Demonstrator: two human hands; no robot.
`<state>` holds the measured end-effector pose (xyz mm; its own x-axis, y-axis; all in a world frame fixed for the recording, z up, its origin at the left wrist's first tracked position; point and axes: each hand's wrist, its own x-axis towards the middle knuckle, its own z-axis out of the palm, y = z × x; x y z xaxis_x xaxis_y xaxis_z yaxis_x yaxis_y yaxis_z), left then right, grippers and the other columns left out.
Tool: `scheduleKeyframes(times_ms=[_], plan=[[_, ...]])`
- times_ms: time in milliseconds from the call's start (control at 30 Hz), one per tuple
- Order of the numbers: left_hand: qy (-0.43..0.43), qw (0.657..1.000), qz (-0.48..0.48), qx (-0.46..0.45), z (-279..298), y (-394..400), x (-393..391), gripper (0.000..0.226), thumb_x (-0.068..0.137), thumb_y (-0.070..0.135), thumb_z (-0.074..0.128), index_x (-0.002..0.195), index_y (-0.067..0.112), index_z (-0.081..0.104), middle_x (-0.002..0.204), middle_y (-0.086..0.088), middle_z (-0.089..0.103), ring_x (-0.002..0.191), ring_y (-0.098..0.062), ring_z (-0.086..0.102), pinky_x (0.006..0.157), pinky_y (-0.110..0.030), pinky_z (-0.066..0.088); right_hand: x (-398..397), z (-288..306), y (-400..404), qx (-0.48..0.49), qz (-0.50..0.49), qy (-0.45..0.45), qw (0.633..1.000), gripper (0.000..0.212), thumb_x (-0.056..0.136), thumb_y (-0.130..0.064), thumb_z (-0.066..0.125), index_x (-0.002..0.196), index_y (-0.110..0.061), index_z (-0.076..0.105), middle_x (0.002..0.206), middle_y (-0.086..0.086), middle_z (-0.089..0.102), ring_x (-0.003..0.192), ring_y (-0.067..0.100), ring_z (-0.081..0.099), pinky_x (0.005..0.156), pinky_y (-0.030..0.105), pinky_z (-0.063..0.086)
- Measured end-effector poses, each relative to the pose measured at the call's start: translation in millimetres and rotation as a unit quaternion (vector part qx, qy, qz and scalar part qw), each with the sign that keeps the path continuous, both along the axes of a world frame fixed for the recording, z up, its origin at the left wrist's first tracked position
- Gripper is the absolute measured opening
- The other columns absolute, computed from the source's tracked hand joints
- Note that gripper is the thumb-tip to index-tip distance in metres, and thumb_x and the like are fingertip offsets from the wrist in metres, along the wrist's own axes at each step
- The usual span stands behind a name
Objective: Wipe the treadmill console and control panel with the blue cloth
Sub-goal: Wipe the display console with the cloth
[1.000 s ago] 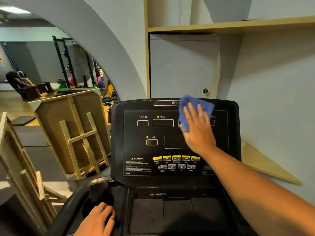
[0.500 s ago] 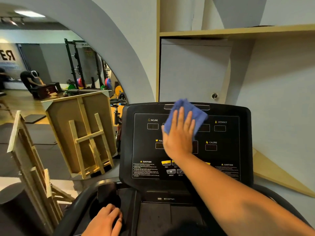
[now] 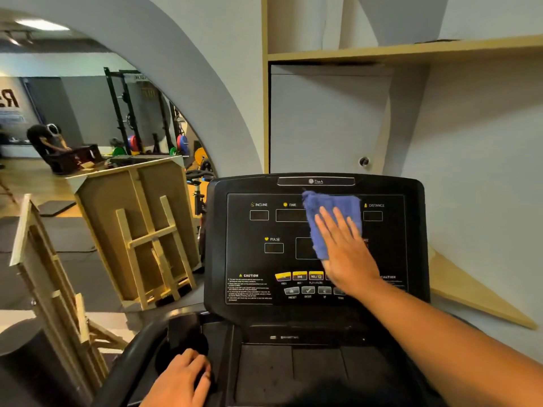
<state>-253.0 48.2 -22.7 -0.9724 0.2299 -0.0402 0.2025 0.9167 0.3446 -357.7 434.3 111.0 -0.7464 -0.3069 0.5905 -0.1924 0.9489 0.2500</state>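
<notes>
R hand [image 3: 346, 254] lies flat w/ fingers straight, pressing the blue cloth [image 3: 329, 218] against the upper middle of the treadmill console [image 3: 244, 259], btwn the TIME and DISTANCE labels, covering part of the centre display. Yellow and grey buttons [image 3: 299, 282] sit just below the palm. L hand [image 3: 182, 380] rests w/ fingers curled over the black handlebar [image 3: 132, 356] at bottom left. Wooden frames [image 3: 141, 230] stand left of the console.
</notes>
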Motion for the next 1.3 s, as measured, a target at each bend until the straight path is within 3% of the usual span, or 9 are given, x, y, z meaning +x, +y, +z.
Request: scheduleKeyframes(times_ms=[133,233,333,533,800,900,1000,1100,1300], plan=[[0.042,0.998,-0.020,-0.033,18,11,4,0.012,0.099,0.056,0.044,0.089,0.052,0.038,0.107,0.030,0.034,0.119,0.007,0.044,0.099,-0.009,0.029,-14,31,-54,-0.184,-0.149,0.017,0.971,0.082,0.098,-0.043,0.046,0.160,-0.006,0.007,0.167,0.020,0.006,0.153,0.042,0.001,0.123,0.057,0.008],[0.060,0.998,-0.002,-0.016,19,9,1,0.012,0.093,0.060,0.050,0.090,0.054,0.040,0.102,0.032,0.034,0.113,0.008,0.045,0.098,-0.010,0.031,-31,55,-127,-0.286,-0.150,0.024,0.946,0.078,0.099,-0.052,0.021,0.159,-0.004,0.011,0.166,0.022,0.011,0.152,0.047,0.004,0.121,0.061,0.010],[0.025,0.999,-0.010,0.030,3,-2,1,0.018,0.087,0.070,0.028,0.091,0.056,0.039,0.112,0.027,0.038,0.117,0.004,0.048,0.109,-0.021,0.035,-43,55,-184,-0.172,-0.045,0.009,0.984,0.079,0.098,-0.055,0.023,0.160,-0.007,0.009,0.167,0.020,0.005,0.152,0.046,-0.001,0.122,0.060,0.007],[0.039,0.999,-0.006,0.014,4,-7,5,0.029,0.094,0.061,0.036,0.108,0.046,0.057,0.116,0.023,0.048,0.110,0.003,0.050,0.096,-0.020,0.043,-22,4,-192,0.081,0.161,-0.028,0.983,0.083,0.096,-0.044,0.049,0.161,-0.013,0.008,0.169,0.012,0.001,0.154,0.039,-0.005,0.124,0.055,0.001],[0.042,0.999,0.000,0.014,5,-4,15,0.037,0.090,0.065,0.029,0.107,0.045,0.055,0.114,0.021,0.048,0.109,0.002,0.051,0.092,-0.019,0.043,15,-37,-71,0.106,0.168,-0.029,0.980,0.077,0.093,-0.032,0.053,0.160,-0.017,0.019,0.169,0.004,0.011,0.156,0.027,0.003,0.124,0.048,0.010],[0.036,0.999,-0.008,0.003,8,-2,12,0.013,0.099,0.053,0.043,0.106,0.046,0.052,0.117,0.021,0.048,0.111,0.001,0.051,0.094,-0.020,0.041,25,-33,-16,0.040,0.086,-0.021,0.995,0.084,0.088,-0.028,0.057,0.161,-0.017,0.016,0.169,0.004,0.011,0.156,0.027,0.003,0.124,0.048,0.010],[0.031,0.999,-0.010,-0.002,10,0,12,0.010,0.101,0.051,0.044,0.106,0.045,0.051,0.117,0.020,0.047,0.110,0.001,0.050,0.094,-0.020,0.041,39,-37,28,-0.123,-0.038,-0.024,0.991,0.079,0.095,-0.030,0.051,0.161,-0.019,0.009,0.169,0.004,0.006,0.156,0.026,-0.003,0.124,0.051,0.009],[0.031,0.999,-0.013,0.006,9,1,13,0.010,0.101,0.051,0.044,0.106,0.046,0.050,0.116,0.021,0.047,0.109,0.001,0.049,0.093,-0.020,0.042,57,-48,45,-0.283,-0.159,-0.006,0.946,0.069,0.101,-0.045,0.024,0.161,-0.016,0.006,0.169,0.010,0.007,0.156,0.029,-0.001,0.124,0.054,0.011],[0.036,0.999,-0.009,0.007,8,1,12,0.012,0.100,0.053,0.043,0.108,0.048,0.051,0.116,0.022,0.047,0.107,0.000,0.050,0.089,-0.019,0.040,50,-42,-42,-0.521,-0.287,-0.030,0.803,0.070,0.103,-0.041,0.027,0.159,-0.003,0.008,0.167,0.019,0.006,0.153,0.042,0.004,0.123,0.058,0.011]])
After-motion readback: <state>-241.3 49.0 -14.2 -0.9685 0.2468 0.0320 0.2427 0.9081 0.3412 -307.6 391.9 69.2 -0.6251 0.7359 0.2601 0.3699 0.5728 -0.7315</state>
